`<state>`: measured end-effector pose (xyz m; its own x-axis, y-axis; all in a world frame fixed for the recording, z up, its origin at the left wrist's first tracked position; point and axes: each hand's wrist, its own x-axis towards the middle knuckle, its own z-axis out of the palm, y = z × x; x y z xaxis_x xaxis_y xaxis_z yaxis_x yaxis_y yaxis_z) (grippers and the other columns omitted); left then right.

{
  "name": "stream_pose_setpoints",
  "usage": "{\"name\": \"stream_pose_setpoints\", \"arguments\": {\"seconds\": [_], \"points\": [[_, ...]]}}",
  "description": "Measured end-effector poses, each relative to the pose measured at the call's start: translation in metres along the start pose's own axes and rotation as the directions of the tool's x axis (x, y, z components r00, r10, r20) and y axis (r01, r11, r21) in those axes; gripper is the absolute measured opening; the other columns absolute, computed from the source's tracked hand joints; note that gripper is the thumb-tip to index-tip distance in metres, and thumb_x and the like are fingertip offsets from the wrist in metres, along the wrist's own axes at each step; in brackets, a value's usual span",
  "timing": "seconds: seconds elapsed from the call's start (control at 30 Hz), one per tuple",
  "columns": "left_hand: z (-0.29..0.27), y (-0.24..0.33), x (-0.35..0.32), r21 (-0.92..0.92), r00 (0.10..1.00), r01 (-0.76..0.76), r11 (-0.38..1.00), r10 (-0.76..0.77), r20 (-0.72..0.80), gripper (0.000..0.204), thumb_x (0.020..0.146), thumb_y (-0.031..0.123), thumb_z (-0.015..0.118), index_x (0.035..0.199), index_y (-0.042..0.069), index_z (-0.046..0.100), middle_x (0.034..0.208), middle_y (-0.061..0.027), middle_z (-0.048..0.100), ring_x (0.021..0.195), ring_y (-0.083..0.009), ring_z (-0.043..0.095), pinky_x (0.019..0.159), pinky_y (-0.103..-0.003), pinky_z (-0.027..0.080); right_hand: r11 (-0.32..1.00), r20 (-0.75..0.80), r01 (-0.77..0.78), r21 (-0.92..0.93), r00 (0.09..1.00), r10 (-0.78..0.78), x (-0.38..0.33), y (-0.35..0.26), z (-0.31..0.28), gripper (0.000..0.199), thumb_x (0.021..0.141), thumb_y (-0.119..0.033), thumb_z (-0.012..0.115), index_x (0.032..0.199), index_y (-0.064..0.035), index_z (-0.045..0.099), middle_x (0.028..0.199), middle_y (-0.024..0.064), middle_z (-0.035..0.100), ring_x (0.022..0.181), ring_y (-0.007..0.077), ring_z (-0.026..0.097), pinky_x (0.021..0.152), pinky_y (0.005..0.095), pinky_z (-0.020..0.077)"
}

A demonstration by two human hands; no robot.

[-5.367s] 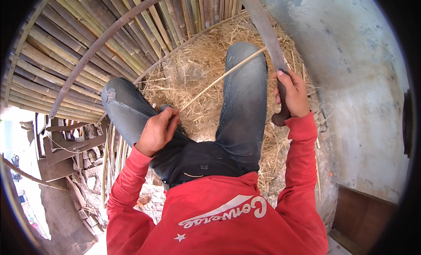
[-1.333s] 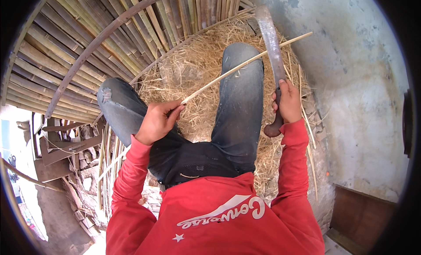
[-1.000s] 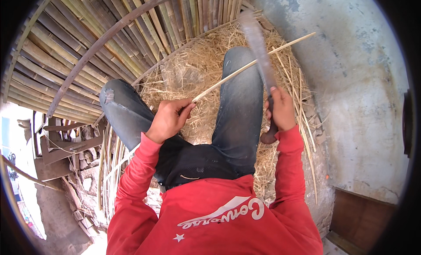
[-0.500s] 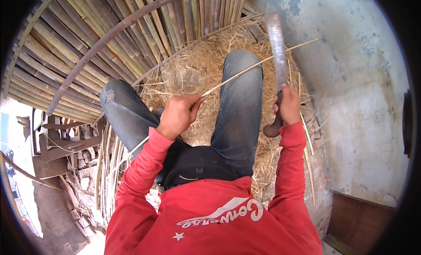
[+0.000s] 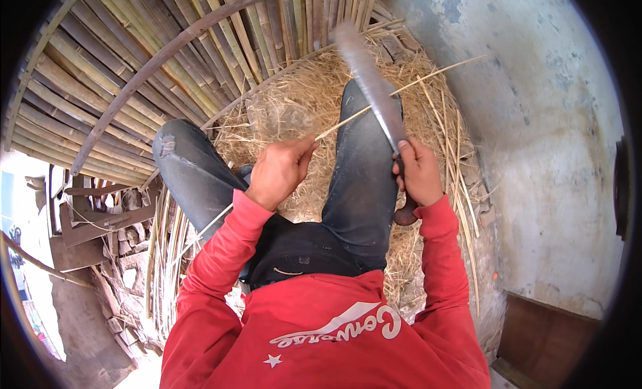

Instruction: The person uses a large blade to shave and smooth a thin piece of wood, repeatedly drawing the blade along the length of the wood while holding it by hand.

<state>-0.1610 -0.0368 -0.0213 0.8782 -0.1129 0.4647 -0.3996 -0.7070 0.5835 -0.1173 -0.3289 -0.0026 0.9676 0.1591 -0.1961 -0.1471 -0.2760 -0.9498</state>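
Observation:
Between the fingers of my left hand [image 5: 279,170] is a thin pale strip, seemingly bamboo [image 5: 438,73]. It slants up to the right, over my right knee, and its other end runs back past my left forearm. My right hand [image 5: 419,172] is wrapped round the dark handle of a long machete [image 5: 376,88]. The broad metal blade points up and to the left, smeared by motion toward its tip. It crosses the strip above my right thigh; whether the two touch I cannot tell.
Pale shavings [image 5: 281,111] cover the ground around my legs. More thin strips [image 5: 455,168] lie to the right, beside a grey wall [image 5: 542,121]. A bundle of strips [image 5: 164,255] lies at the left. Bamboo slats [image 5: 221,48] stand at the far left, with a curved pole across them.
My right hand has moved left, and the machete's blade has swung from nearly upright to a leftward tilt across the strip. My left hand has shifted slightly right and still holds the strip.

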Motion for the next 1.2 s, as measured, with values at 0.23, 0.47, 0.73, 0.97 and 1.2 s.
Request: {"name": "stream_pose_setpoints", "arguments": {"seconds": [0.23, 0.47, 0.73, 0.97, 1.2], "points": [[0.001, 0.005, 0.0, -0.004, 1.0, -0.01, 1.0, 0.01, 0.009, 0.013, 0.094, 0.007, 0.074, 0.104, -0.001, 0.072, 0.08, -0.0224, 0.066, 0.07, -0.043, 0.066, 0.062, -0.047, 0.051, 0.999, -0.23, 0.042, -0.002, 0.972, -0.041, 0.026, -0.007, -0.014, 0.03, 0.112, -0.028, 0.049, 0.106, -0.0021, 0.064, 0.067, 0.0029, 0.06, 0.043, 0.0095, 0.052, 0.04, 0.0275, 0.0405], [-0.001, 0.008, 0.001, 0.018, 0.997, 0.066, 0.998, -0.067, 0.04, 0.016, 0.096, 0.01, 0.073, 0.109, 0.001, 0.073, 0.081, -0.0219, 0.067, 0.07, -0.0402, 0.067, 0.064, -0.046, 0.052, 0.998, 0.064, 0.011, -0.062, 0.998, -0.007, -0.002, -0.017, 0.007, 0.034, 0.111, -0.027, 0.052, 0.091, -0.001, 0.06, 0.064, 0.0031, 0.058, 0.042, 0.0099, 0.05, 0.041, 0.0272, 0.0393], [-0.06, -0.019, -0.051, -0.019, 0.959, 0.124, 0.992, -0.115, 0.258, 0.031, 0.097, 0.01, 0.073, 0.126, -0.002, 0.07, 0.082, -0.0187, 0.071, 0.069, -0.0297, 0.072, 0.065, -0.037, 0.054, 0.999, -0.025, 0.017, -0.038, 1.0, -0.018, 0.006, -0.013, -0.007, 0.032, 0.111, -0.027, 0.052, 0.096, -0.0003, 0.062, 0.064, 0.0036, 0.059, 0.044, 0.0097, 0.051, 0.041, 0.0271, 0.04], [-0.079, -0.025, -0.08, 0.039, 0.992, 0.116, 0.993, -0.117, 0.045, 0.024, 0.092, -0.001, 0.076, 0.117, -0.002, 0.075, 0.076, -0.0163, 0.066, 0.06, -0.0251, 0.063, 0.057, -0.036, 0.049, 0.986, -0.272, -0.017, 0.166, 0.96, 0.063, 0.054, -0.006, -0.061, 0.027, 0.109, -0.035, 0.055, 0.1, -0.0096, 0.058, 0.071, 0.0007, 0.06, 0.044, 0.0095, 0.05, 0.039, 0.027, 0.0395], [-0.067, -0.023, -0.072, 0.085, 0.998, 0.058, 0.995, -0.057, -0.008, 0.03, 0.083, -0.006, 0.075, 0.112, 0.0, 0.077, 0.082, -0.0152, 0.07, 0.068, -0.0307, 0.066, 0.063, -0.039, 0.052, 0.999, -0.296, 0.036, -0.034, 0.954, -0.044, 0.045, 0.004, -0.035, 0.027, 0.11, -0.03, 0.055, 0.098, -0.0057, 0.059, 0.07, 0.0018, 0.058, 0.045, 0.0113, 0.05, 0.041, 0.0284, 0.0403]]}}
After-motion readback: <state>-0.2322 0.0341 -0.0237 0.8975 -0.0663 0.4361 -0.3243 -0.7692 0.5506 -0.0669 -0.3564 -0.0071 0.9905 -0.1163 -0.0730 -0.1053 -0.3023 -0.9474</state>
